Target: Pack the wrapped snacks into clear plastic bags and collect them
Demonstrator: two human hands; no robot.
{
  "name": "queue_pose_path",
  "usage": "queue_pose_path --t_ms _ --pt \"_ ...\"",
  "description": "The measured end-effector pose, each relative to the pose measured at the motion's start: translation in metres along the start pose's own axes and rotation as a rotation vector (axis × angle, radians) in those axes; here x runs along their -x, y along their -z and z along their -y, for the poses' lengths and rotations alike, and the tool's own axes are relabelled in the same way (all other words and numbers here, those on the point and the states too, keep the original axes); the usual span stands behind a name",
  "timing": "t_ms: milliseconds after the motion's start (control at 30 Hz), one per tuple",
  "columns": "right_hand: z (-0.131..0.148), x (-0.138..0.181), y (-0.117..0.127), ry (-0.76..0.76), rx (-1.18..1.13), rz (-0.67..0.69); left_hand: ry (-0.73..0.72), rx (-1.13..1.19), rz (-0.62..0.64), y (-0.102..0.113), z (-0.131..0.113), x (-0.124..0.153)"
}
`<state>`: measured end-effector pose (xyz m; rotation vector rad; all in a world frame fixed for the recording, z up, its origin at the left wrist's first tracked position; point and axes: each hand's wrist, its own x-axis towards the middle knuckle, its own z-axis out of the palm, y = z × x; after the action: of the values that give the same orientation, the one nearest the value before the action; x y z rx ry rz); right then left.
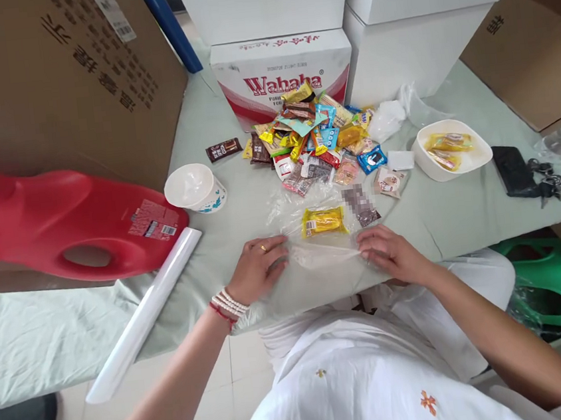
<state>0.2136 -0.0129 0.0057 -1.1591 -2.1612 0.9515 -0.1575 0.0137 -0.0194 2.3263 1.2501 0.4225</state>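
A clear plastic bag (315,254) lies flat at the near edge of the table, its front edge drawn taut between my hands. My left hand (259,267), with a ring and bracelets at the wrist, pinches its left side. On the right side, the fingers of my right hand (390,253) close on the same edge. A yellow-wrapped snack (324,221) rests on or inside the plastic, just beyond my fingers; I cannot tell which. Close to my right fingertips is a dark wrapped snack (362,207), partly blurred. Behind them rises a heap of mixed wrapped snacks (313,136).
A white paper bowl (195,189) and red jug (76,221) stand left, beside a white tube (144,314). To the right are a white tub (428,161) with yellow packets, a phone (514,172) and keys (548,180). A Wahaba-printed carton (286,69) backs the heap.
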Motion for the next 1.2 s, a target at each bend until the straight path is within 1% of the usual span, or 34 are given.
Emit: queue_pose_path --t_ms 67,133,200,233,267,300,400,433,467,533,600,700,800,900,967,1000,1033,1067,1100,1133,1167,1200 --pt "0.003 -0.014 0.014 -0.127 -0.132 0.016 0.060 0.121 -0.064 0.003 0.003 -0.006" --pt "0.003 -0.033 0.025 -0.276 -0.286 0.027 0.163 0.260 -0.101 0.006 0.005 -0.015" --pt "-0.003 -0.053 0.031 -0.391 -0.426 0.008 0.271 0.374 -0.126 0.008 0.006 -0.025" --pt "-0.006 -0.064 0.031 -0.435 -0.473 -0.006 0.294 0.400 -0.140 0.009 0.006 -0.030" --pt "-0.010 -0.074 0.031 -0.478 -0.502 -0.021 0.283 0.398 -0.161 0.010 0.006 -0.033" --pt "-0.012 -0.083 0.030 -0.519 -0.523 -0.035 0.235 0.366 -0.187 0.010 0.005 -0.035" --pt "-0.016 -0.103 0.028 -0.627 -0.591 -0.076 -0.020 0.126 -0.233 0.006 0.000 -0.037" --pt "-0.016 -0.107 0.028 -0.654 -0.613 -0.081 -0.088 0.036 -0.235 0.002 -0.002 -0.037" --pt "-0.015 -0.109 0.028 -0.674 -0.627 -0.081 -0.126 -0.036 -0.233 -0.002 -0.004 -0.038" --pt "-0.016 -0.111 0.029 -0.702 -0.629 -0.078 -0.122 -0.096 -0.237 -0.009 -0.004 -0.042" --pt "-0.018 -0.111 0.030 -0.717 -0.590 -0.086 -0.042 -0.030 -0.273 -0.014 -0.002 -0.050" --pt "-0.027 -0.110 0.031 -0.686 -0.443 -0.106 0.130 0.167 -0.393 -0.015 0.005 -0.063" --pt "-0.033 -0.112 0.034 -0.587 -0.179 -0.082 0.302 0.273 -0.488 -0.012 0.014 -0.070" --pt "-0.030 -0.119 0.040 -0.509 0.203 0.022 0.515 0.223 -0.566 -0.009 0.024 -0.069" --pt "-0.025 -0.125 0.047 -0.466 0.486 0.070 0.651 0.132 -0.673 -0.005 0.029 -0.064" --pt "-0.023 -0.128 0.050 -0.437 0.603 0.065 0.687 0.079 -0.741 -0.002 0.029 -0.061" --pt "-0.020 -0.133 0.054 -0.399 0.688 0.039 0.694 0.029 -0.811 0.002 0.028 -0.058" --pt "-0.018 -0.139 0.056 -0.352 0.735 0.007 0.664 -0.016 -0.872 0.005 0.023 -0.054" --pt "-0.016 -0.145 0.057 -0.295 0.748 -0.011 0.597 -0.051 -0.898 0.007 0.016 -0.051" --pt "-0.015 -0.152 0.056 -0.238 0.737 -0.003 0.494 -0.074 -0.870 0.009 0.007 -0.049" --pt "-0.014 -0.160 0.054 -0.188 0.715 0.036 0.370 -0.086 -0.795 0.010 -0.004 -0.049" --pt "-0.014 -0.169 0.049 -0.149 0.693 0.094 0.232 -0.090 -0.656 0.009 -0.016 -0.050"
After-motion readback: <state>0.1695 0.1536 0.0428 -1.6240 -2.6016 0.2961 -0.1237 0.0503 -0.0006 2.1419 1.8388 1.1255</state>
